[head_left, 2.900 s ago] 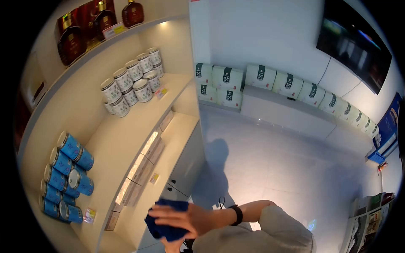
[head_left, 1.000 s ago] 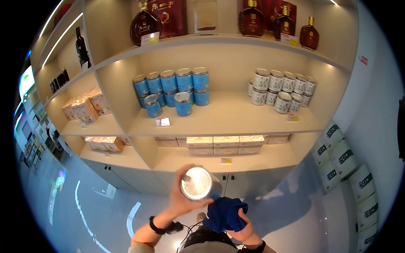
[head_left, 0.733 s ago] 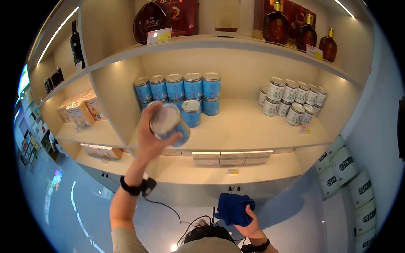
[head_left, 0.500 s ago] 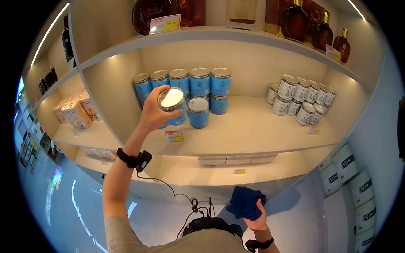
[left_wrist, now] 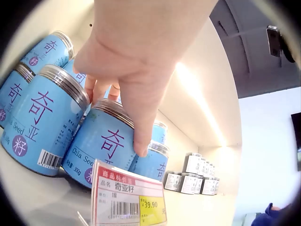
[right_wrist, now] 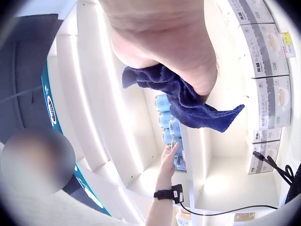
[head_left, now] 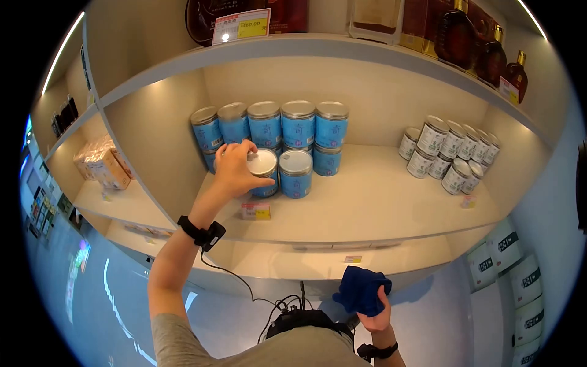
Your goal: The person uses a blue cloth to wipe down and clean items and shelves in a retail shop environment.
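My left hand [head_left: 232, 171] spans a blue can [head_left: 265, 165] with a silver lid, its thumb on the near right side and its fingers behind the lid. In the left wrist view this can [left_wrist: 101, 141], labelled Chia Seed, stands upright on the shelf behind a price tag [left_wrist: 127, 195]. A matching can [head_left: 295, 174] is right beside it, and stacked blue cans [head_left: 265, 122] rise behind. Low at the right, my right hand [head_left: 377, 315] holds a bunched dark blue cloth [head_left: 362, 290], thumb over it. In the right wrist view the cloth [right_wrist: 188, 106] hangs below that hand.
White-labelled cans [head_left: 452, 140] are stacked at the shelf's right end. Bottles [head_left: 458, 37] stand on the shelf above. A price tag [head_left: 255, 211] sits at the front edge, near my left wrist. A cable [head_left: 235, 275] trails from the wrist camera.
My left hand has carried the blue can from in front of my body up to the shelf and down beside the other front can. The cloth, earlier against the can, is now apart in my right hand.
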The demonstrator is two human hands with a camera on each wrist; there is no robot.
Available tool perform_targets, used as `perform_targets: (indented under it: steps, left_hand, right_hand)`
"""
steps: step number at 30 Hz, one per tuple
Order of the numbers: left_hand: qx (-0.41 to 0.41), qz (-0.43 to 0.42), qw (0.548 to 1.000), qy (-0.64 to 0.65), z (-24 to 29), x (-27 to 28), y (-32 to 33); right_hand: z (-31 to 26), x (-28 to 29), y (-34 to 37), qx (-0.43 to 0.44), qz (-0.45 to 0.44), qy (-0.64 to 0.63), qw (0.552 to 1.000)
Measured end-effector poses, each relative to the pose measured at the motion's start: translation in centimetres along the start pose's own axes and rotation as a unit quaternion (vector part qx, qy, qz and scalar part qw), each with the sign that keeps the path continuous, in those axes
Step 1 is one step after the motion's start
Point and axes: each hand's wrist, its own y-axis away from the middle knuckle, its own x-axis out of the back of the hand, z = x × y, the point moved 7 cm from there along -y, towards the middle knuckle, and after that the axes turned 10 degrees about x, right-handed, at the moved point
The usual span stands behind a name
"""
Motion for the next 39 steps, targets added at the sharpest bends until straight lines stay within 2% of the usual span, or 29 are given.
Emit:
perform_targets:
  steps: [4,10,12,13,15,18,25,27,31,33,34,36,39]
  left_hand:
    - [0.018,-0.006,1.000,0.000,-0.5,-0.8,0.1]
    - [-0.037,0.072,0.996,-0.023,-0.1,0.6,1.3]
    - [0.022,0.070,0.995,-0.061,-1.2,1.6,2.1]
    - [0.019,0.070,0.995,-0.062,-1.5,1.6,2.5]
    - [0.059,0.040,0.997,-0.025,-2.9,1.4,3.1]
    - [0.045,0.047,0.998,0.022,-3.0,0.8,3.7]
    - [0.045,0.069,0.996,0.031,-3.1,0.5,3.6]
    - [0.051,0.073,0.996,0.018,-3.3,0.1,3.6]
    - [0.044,0.070,0.997,0.013,-2.6,0.4,3.7]
    - [-0.017,0.112,0.993,-0.032,-0.6,1.1,3.7]
    - [-0.018,0.111,0.993,-0.030,0.3,1.3,3.7]
    - [-0.097,0.082,0.992,0.021,3.3,1.0,3.4]
    - [-0.111,0.067,0.991,0.013,5.6,-0.4,2.3]
  right_hand:
    - [0.2,0.7,-0.6,-0.012,0.008,-0.007,1.000]
    - [0.8,1.8,-0.9,-0.032,0.021,-0.029,0.999]
    - [1.0,2.3,-0.9,-0.021,0.038,-0.011,0.999]
    - [1.0,2.3,-0.9,-0.019,0.037,-0.013,0.999]
    - [1.3,2.2,-0.7,-0.025,0.045,-0.021,0.998]
    - [2.0,2.4,-0.7,-0.047,0.057,-0.026,0.997]
    - [4.0,3.2,-0.8,-0.051,0.074,-0.007,0.996]
    - [4.7,3.4,-0.6,-0.068,0.093,-0.064,0.991]
    - [5.3,3.6,-0.1,-0.076,0.116,-0.078,0.987]
    - [5.1,3.2,-0.1,-0.061,0.114,-0.059,0.990]
    - [5.1,3.4,0.0,-0.060,0.116,-0.058,0.990]
    - [5.4,4.0,0.2,-0.070,0.116,-0.082,0.987]
    - [5.2,4.1,0.4,-0.058,0.120,-0.066,0.989]
